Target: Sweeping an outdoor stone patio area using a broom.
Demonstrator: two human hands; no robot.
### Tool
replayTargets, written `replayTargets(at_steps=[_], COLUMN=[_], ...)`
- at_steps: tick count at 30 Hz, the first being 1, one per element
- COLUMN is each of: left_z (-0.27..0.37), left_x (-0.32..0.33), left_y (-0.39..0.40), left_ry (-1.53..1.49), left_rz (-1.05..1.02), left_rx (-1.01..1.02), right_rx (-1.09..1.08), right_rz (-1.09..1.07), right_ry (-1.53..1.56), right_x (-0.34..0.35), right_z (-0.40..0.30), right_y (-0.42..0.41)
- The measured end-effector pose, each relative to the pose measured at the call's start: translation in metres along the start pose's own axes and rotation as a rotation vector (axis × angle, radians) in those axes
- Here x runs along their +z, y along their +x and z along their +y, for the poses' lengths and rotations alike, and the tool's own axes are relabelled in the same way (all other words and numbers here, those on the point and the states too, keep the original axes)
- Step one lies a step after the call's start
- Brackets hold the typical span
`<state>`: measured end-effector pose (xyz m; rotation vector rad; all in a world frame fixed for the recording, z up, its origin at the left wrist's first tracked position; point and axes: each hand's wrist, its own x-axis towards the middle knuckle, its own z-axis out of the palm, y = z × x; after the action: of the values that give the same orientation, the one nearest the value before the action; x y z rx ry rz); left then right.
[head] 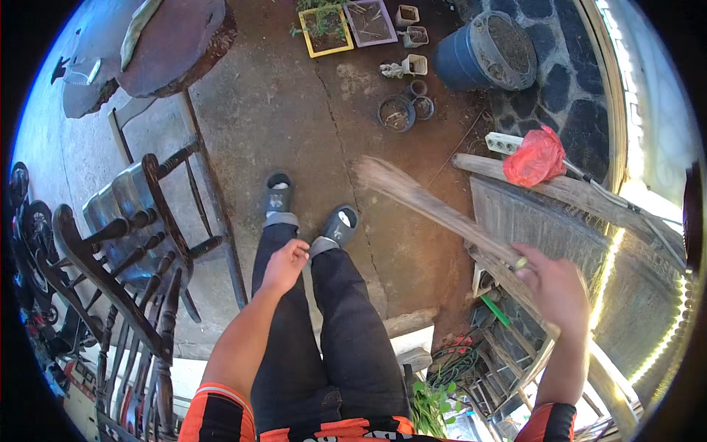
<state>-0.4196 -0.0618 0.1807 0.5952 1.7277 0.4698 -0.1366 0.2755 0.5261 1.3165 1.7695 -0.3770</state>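
Note:
A bundled stick broom (425, 201), blurred along its length, slants from my right hand (552, 287) up and left over the concrete floor (276, 132). My right hand is closed round its bound end, by a yellowish band. The spread tips of the broom are to the right of my dark clogs (277, 193); whether they touch the floor I cannot tell. My left hand (286, 265) holds nothing visible, its fingers loosely curled over my left leg.
A wooden armchair (160, 221) and a slab table (171, 50) stand left. Planters (326, 33), small pots (396, 113) and a large blue pot (458, 58) stand ahead. At right, a red plastic bag (533, 157) lies on a wooden beam beside a power strip (502, 142).

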Motion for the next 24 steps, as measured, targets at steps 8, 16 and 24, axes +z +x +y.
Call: replayTargets(at_steps=[8, 16, 24], left_z=[-0.023, -0.065, -0.093], left_x=[-0.057, -0.136, -0.161], left_y=[0.011, 0.04, 0.045], left_ry=[0.058, 0.012, -0.237], left_rz=[-0.042, 0.017, 0.071], left_rx=[-0.017, -0.186, -0.209], right_rx=[-0.12, -0.182, -0.292], right_rz=[0.156, 0.34, 0.112], right_ry=[0.27, 0.33, -0.092], right_x=[0.034, -0.018, 0.072], right_z=[-0.181, -0.39, -0.3], right_y=[0.117, 0.319, 0.315])
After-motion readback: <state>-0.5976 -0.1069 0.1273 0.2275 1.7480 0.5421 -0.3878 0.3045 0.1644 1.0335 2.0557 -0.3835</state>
